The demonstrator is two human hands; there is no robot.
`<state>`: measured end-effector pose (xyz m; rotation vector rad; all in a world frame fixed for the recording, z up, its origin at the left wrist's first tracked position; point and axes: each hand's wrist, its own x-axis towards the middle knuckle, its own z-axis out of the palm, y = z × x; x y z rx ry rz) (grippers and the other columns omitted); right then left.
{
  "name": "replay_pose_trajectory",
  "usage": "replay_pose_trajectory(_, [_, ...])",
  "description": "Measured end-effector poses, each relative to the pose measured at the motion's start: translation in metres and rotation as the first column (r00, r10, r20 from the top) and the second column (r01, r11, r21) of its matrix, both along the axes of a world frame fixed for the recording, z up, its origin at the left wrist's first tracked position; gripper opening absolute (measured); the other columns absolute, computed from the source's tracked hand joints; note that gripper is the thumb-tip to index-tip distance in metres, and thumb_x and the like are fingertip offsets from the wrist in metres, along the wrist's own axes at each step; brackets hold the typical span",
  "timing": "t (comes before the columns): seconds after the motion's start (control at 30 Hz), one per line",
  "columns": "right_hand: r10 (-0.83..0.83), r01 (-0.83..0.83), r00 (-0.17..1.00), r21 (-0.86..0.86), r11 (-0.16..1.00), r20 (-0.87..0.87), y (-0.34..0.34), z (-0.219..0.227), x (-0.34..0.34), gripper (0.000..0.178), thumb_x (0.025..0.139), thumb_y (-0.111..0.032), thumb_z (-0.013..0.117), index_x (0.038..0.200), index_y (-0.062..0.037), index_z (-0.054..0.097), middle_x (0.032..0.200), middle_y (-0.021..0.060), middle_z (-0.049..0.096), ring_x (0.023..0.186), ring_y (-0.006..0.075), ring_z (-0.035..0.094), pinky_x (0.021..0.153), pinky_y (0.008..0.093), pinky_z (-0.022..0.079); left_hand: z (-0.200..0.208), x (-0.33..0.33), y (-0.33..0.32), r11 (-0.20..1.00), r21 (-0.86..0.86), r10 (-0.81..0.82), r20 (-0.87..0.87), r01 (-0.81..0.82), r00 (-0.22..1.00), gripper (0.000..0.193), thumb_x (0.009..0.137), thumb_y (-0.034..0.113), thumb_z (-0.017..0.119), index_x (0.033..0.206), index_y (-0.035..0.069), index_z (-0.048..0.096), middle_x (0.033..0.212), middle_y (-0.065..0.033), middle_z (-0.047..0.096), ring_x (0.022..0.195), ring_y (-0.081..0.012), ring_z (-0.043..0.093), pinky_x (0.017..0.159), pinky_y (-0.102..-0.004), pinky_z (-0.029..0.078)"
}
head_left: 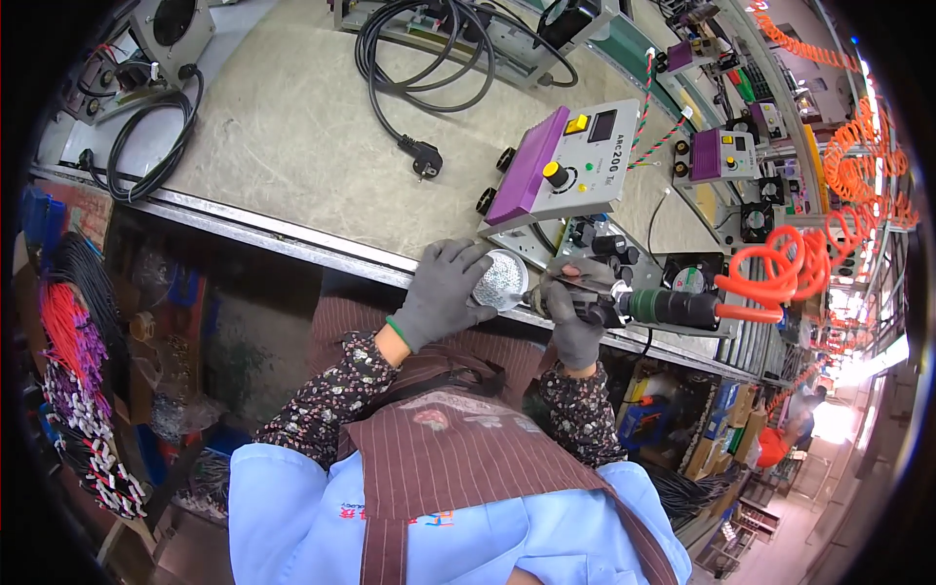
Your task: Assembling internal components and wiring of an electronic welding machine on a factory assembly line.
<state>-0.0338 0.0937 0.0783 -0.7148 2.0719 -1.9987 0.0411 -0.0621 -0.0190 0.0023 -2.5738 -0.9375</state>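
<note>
My left hand [444, 292], in a grey work glove with a green cuff, grips the left side of a small round dish [510, 255] at the bench's front edge. Small silvery pieces, which look like screws, fill the dish. In my right hand [575, 327], also gloved in grey, lies an air screwdriver [673, 307] with a dark body and a green ring. Its front end points left, close to the dish's rim; the tip itself is hard to make out. Just beyond the dish stands a welding machine [561, 171] with a purple side, a grey panel and a yellow knob, its inside partly exposed.
An orange coiled air hose [780, 268] runs from the screwdriver up to the right. A black power cable [400, 117] with a plug lies across the bench [283, 136]. More machines [721, 156] stand at the right. Bundled wires [83, 361] hang at the lower left.
</note>
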Motion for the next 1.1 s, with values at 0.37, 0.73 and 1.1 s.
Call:
replay_pose_trajectory(0.37, [0.142, -0.128, 0.969, 0.081, 0.988, -0.204, 0.012, -0.008, -0.001, 0.030, 0.078, 0.008, 0.059, 0.102, -0.0046, 0.048, 0.088, 0.0119, 0.059, 0.073, 0.0163, 0.058, 0.063, 0.0297, 0.051, 0.006, -0.002, -0.003, 1.000, 0.018, -0.024, 0.015, 0.024, 1.000, 0.065, 0.060, 0.040, 0.080, 0.113, 0.010, 0.057, 0.121, -0.0065, 0.055, 0.116, -0.0251, 0.048, 0.099, -0.0437, 0.035])
replay_pose_trajectory(0.73, [-0.150, 0.134, 0.987, -0.197, 0.971, -0.066, -0.012, 0.041, -0.052, 0.022, 0.084, 0.003, 0.055, 0.104, -0.0042, 0.050, 0.083, 0.0120, 0.057, 0.053, 0.0143, 0.052, 0.043, 0.0267, 0.046, 0.019, -0.001, -0.003, 0.998, -0.049, -0.042, 0.080, 0.046, 0.996, 0.063, 0.066, 0.042, 0.075, 0.116, 0.009, 0.058, 0.123, -0.0111, 0.053, 0.116, -0.0280, 0.047, 0.099, -0.0449, 0.034])
replay_pose_trajectory(1.1, [-0.240, 0.204, 0.961, -0.241, 0.949, -0.134, -0.030, 0.023, -0.175, 0.033, 0.078, 0.006, 0.067, 0.107, -0.0041, 0.052, 0.092, 0.0058, 0.063, 0.070, 0.0109, 0.061, 0.055, 0.0217, 0.047, 0.025, -0.004, -0.002, 0.993, -0.076, -0.078, 0.162, 0.091, 0.984, 0.061, 0.069, 0.046, 0.071, 0.121, 0.016, 0.058, 0.123, -0.0112, 0.053, 0.115, -0.0295, 0.046, 0.098, -0.0458, 0.033])
